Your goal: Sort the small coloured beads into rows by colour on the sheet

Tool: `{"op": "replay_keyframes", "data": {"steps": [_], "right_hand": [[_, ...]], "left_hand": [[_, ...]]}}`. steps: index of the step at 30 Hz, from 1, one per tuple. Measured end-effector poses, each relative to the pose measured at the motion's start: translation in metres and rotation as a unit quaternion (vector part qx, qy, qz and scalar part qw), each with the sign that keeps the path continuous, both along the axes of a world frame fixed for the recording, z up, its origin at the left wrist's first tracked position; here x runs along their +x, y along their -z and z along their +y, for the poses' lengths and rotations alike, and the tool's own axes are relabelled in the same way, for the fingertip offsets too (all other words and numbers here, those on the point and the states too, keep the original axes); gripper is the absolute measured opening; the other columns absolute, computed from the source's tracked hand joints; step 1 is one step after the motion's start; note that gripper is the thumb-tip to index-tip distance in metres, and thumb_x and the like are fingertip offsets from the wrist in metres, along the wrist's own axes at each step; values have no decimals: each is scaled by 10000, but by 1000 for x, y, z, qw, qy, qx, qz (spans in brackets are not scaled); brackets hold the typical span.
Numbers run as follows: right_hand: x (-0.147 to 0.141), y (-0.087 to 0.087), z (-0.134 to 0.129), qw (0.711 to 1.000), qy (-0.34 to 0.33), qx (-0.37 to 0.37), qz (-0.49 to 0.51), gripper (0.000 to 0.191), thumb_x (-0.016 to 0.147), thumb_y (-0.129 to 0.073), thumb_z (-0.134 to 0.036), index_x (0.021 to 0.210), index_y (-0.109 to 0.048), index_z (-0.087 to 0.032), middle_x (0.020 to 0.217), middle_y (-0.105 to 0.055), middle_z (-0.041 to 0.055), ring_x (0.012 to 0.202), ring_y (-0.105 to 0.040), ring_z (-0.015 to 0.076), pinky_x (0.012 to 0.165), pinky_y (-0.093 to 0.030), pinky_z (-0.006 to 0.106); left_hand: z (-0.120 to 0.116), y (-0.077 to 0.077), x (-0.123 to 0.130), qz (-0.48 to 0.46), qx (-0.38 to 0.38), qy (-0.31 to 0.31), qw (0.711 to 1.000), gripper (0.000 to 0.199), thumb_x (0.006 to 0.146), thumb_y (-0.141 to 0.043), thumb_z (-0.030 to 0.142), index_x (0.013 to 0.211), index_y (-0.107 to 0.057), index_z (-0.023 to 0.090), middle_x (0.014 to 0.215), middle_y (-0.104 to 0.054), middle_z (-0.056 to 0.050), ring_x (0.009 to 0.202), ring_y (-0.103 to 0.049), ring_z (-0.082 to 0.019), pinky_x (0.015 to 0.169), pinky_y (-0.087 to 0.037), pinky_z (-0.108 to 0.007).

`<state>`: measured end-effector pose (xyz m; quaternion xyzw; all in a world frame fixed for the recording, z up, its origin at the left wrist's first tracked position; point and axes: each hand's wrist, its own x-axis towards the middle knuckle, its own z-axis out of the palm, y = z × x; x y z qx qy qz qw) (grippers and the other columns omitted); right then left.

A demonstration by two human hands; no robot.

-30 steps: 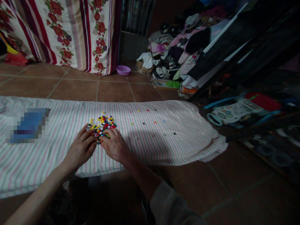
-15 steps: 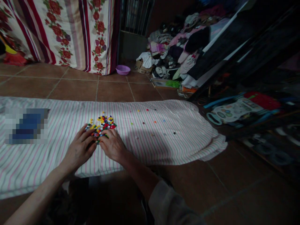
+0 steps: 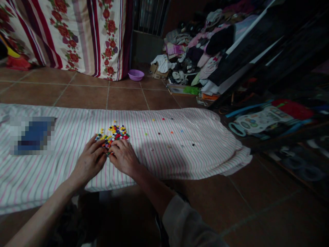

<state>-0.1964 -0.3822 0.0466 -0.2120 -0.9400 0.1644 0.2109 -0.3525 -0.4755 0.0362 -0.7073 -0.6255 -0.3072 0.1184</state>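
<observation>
A heap of small multicoloured plastic bricks [image 3: 113, 133] lies on a striped bedsheet [image 3: 180, 163]. My left hand [image 3: 89, 159] rests against the heap's near left edge, its fingers slightly apart. My right hand [image 3: 123, 157] lies on the near right edge, fingertips among the bricks. The two hands nearly meet, and a few bricks show between them. Any brick under my fingers is hidden. Several loose bricks [image 3: 167, 132] are scattered across the sheet to the right.
A pixelated blue patch [image 3: 32, 135] lies on the sheet's left end. Beyond the sheet are a tiled floor [image 3: 123, 98], a purple basin [image 3: 136, 74], a floral cloth [image 3: 77, 37] and a heap of clothes [image 3: 191, 51]. A toy panel [image 3: 263, 118] stands at right.
The whole view has shifted slightly as my head moved. Both hands stay at the heap's near edge, and the bricks show no clear change.
</observation>
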Motion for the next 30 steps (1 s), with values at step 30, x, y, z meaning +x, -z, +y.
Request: {"op": "replay_keyframes", "data": {"steps": [30], "right_hand": [[-8, 1, -2, 1000, 20, -5, -4, 109, 836, -619, -195, 944, -610, -183, 1069, -600, 77, 1046, -486, 241, 900, -415, 389]], "left_hand": [[-3, 5, 1, -32, -31, -33, 998, 139, 874, -503, 174, 884, -642, 177, 1232, -615, -106, 1423, -307, -287, 1144, -385, -549]]}}
